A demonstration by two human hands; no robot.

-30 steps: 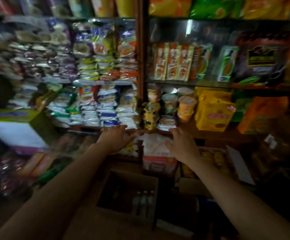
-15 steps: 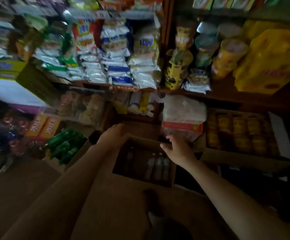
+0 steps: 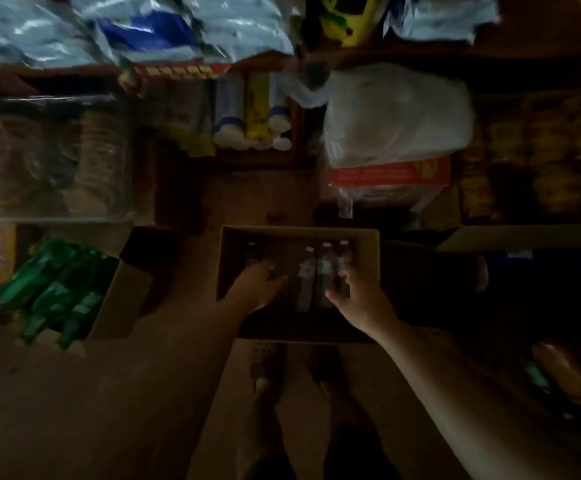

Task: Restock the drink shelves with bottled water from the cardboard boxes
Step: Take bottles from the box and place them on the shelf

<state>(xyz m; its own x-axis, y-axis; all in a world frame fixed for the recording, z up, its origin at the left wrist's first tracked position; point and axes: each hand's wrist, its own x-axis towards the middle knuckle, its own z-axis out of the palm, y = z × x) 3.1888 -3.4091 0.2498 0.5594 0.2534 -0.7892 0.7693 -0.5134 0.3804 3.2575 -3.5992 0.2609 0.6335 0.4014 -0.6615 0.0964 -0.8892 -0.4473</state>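
The person's feet (image 3: 271,382) stand on the floor (image 3: 74,393) right at the near side of an open cardboard box (image 3: 299,232). Both forearms reach down into it. The left hand (image 3: 259,284) is inside the box's left part, its fingers curled by a dark bottle (image 3: 251,256) there; the dim light leaves it unclear whether they grip it. The right hand (image 3: 355,292) has thumb and fingers wrapped round the rightmost of three water bottles (image 3: 325,268) standing upright together in the box's right part. Left of the box, green bottles (image 3: 57,289) lie in another carton on the floor. Beyond the box, a white plastic bag (image 3: 396,116) sits on a red-labelled pack, with white-capped containers (image 3: 244,133) to its left on the lowest shelf. Blurred snack packets (image 3: 143,26) fill the shelf at the far edge.
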